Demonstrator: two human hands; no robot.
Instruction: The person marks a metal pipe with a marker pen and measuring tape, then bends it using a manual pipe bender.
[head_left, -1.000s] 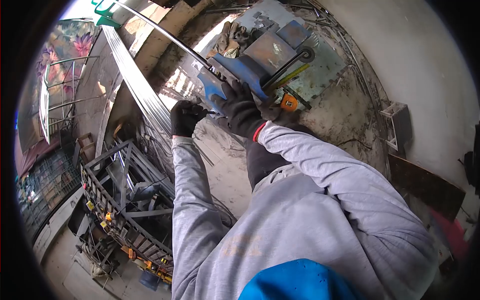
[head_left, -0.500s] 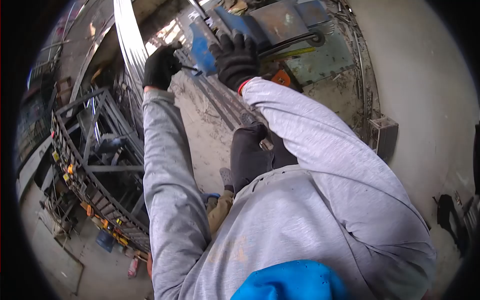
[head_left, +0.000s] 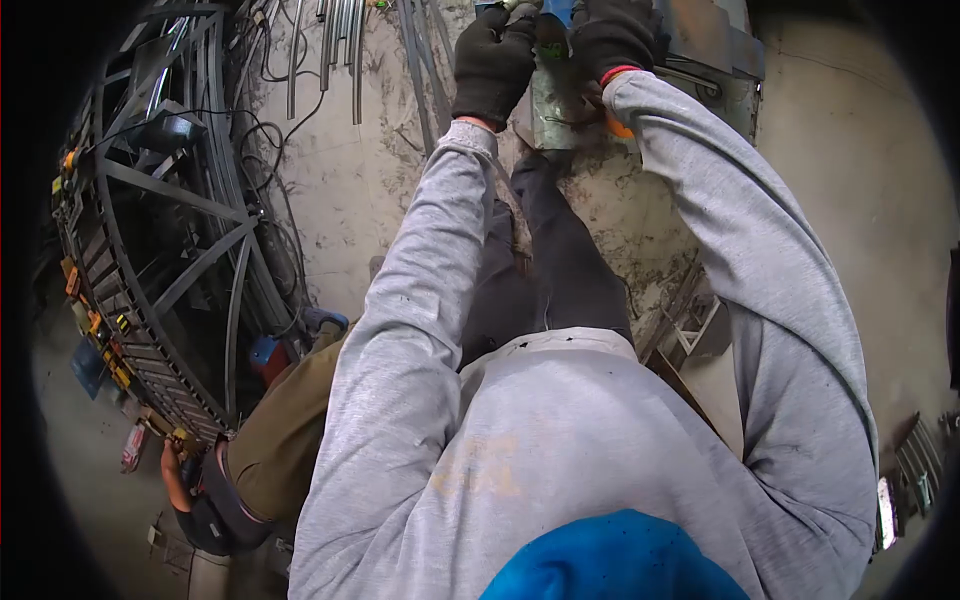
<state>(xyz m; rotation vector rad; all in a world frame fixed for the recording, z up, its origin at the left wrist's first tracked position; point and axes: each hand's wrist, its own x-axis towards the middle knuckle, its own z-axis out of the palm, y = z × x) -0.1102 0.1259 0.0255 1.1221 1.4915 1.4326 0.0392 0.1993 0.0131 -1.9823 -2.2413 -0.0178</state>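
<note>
I see a person in a grey top (head_left: 560,430) with both arms stretched out, well across the floor (head_left: 330,215) from the dark metal rack (head_left: 175,190). Left hand (head_left: 495,65), black-gloved, is the one nearer the rack; fingers curl in, tips partly out of sight, so I can't tell if it has hold of anything. Right hand (head_left: 615,38), same glove, red cuff edge, sits farther from the rack, near the left hand but apart from it; its fingers are cut off too, so how far they close, and on what, I can't tell. Blue metal piece (head_left: 558,9) shows as a sliver between the hands, well away from the rack; contact with either one unclear. Pale greenish sheet (head_left: 553,95) lies on that same side, well clear of the rack. Orange item (head_left: 619,128) is by the right wrist, farther out from the rack. Between rack and left hand: dark flat bars (head_left: 415,70), then, nearer the rack, shiny tubes (head_left: 357,70). Co-worker in brown trousers (head_left: 280,425) is just beside the rack, one bare hand (head_left: 172,455) near its edge; grip too small to read.
</note>
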